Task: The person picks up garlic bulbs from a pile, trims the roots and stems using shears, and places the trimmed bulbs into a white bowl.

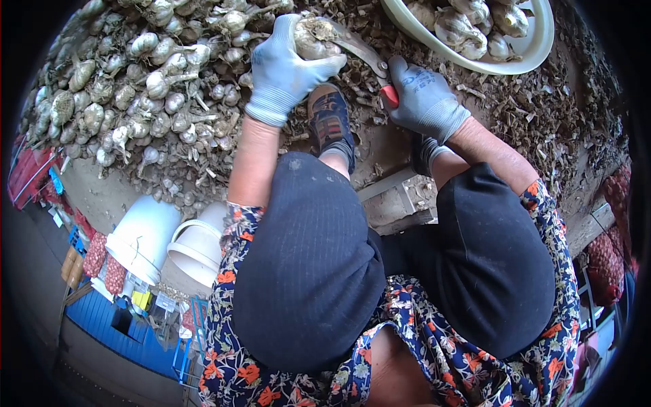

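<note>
My left hand (281,74), in a pale grey-blue knit-cuffed glove, grips a garlic bulb (315,39) with thumb and fingers around its sides. In the matching glove on the other side, my right hand (426,98) is closed on the red handle of a curved knife (364,53). Its dull metal blade reaches left to the bulb's upper right side, overlapping it in this view. Beyond my left hand spreads a big heap of garlic (163,81) with dry stems and roots. A pale round basin (536,47) at the upper right holds several garlic bulbs.
Dry skins and trimmings (529,112) litter the ground on the right. My shoe (329,115) stands below my left hand. White buckets (144,237) and red mesh sacks (95,254) are at lower left, with another full sack (603,268) at far right.
</note>
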`<state>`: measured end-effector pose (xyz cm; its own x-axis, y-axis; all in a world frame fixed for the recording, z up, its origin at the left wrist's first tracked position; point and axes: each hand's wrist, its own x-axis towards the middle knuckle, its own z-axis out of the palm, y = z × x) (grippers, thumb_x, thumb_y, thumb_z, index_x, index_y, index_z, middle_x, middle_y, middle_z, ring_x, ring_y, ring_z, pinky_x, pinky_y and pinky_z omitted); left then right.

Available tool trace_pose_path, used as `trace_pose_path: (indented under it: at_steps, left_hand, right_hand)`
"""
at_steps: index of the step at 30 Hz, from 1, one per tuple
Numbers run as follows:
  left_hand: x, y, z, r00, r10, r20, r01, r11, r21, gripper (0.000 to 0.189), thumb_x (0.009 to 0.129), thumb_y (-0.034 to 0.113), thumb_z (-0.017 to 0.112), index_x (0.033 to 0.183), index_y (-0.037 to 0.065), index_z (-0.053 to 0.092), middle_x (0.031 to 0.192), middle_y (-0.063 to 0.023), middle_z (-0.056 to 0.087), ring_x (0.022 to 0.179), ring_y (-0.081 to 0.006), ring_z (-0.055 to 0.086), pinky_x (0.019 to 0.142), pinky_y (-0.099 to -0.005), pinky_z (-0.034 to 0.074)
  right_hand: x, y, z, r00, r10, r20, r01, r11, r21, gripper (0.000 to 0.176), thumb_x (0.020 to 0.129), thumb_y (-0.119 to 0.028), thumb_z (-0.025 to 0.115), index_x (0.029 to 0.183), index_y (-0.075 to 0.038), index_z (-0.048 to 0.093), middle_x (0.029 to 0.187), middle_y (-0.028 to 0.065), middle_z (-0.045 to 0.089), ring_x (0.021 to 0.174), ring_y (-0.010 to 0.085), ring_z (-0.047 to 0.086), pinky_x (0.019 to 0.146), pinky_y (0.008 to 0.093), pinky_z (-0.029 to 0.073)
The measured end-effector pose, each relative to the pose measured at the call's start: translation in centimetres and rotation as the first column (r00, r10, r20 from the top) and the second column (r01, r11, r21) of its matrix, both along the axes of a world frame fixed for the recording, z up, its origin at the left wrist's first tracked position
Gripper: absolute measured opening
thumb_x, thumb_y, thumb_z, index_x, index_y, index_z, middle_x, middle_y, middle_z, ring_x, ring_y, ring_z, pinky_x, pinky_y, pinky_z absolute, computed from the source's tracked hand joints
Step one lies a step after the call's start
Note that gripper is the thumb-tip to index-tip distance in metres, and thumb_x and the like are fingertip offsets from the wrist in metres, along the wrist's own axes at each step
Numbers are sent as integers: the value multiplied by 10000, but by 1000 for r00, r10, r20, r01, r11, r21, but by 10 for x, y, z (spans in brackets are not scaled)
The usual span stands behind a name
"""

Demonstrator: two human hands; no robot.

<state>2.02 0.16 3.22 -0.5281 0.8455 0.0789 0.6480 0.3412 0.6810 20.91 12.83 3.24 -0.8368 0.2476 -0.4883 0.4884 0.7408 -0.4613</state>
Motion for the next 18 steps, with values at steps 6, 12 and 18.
trace_pose_path:
  at_steps: [6, 12, 18]
  left_hand:
    - [-9, -25, -16, 301, -3, 954, 120, 992, -34, 608, 618, 137, 799, 1157, 10, 546, 1008, -43, 637, 916, -122, 614, 825, -260, 499]
    - [-10, -29, -17, 526, -7, 850, 139, 987, -78, 698, 638, 155, 826, 1228, 16, 480, 1079, -45, 602, 974, -118, 584, 872, -270, 476]
    - [0, -17, -8, 826, 55, 561, 91, 969, -228, 665, 635, 210, 835, 1167, 0, 496, 1021, -76, 639, 920, -130, 616, 811, -280, 510]
  right_hand:
    - [27, 0, -17, 986, -156, -53, 152, 986, -63, 300, 861, -302, 563, 1000, -54, 466, 813, 242, 629, 795, 443, 610, 694, 522, 476]
    - [35, 10, -9, 1000, -4, -24, 3, 999, -48, 423, 842, -304, 589, 1141, -42, 447, 913, 238, 593, 873, 415, 592, 757, 494, 475]
    - [25, 5, -9, 995, 45, -94, -41, 998, 44, 403, 847, -333, 574, 1070, -22, 448, 936, 227, 606, 868, 389, 629, 771, 470, 489]
